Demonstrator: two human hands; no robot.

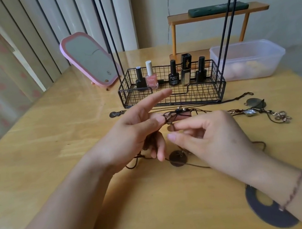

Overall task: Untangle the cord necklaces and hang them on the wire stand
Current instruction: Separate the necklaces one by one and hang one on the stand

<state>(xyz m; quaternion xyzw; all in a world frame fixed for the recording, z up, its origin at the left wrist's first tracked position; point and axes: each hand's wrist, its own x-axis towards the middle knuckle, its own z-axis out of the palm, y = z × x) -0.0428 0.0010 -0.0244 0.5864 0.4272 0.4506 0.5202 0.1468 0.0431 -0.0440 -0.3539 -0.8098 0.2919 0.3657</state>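
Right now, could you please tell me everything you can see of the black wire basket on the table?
The black wire basket is a low rectangular tray of thin dark metal grid, its front rim dipping in the middle. It sits flat on the wooden table and forms the base of the wire stand, whose thin black rods rise from both ends. Five small cosmetic bottles stand upright along its back. Neither hand touches it.

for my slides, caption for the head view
Both hands pick at tangled cord necklaces before the wire stand.
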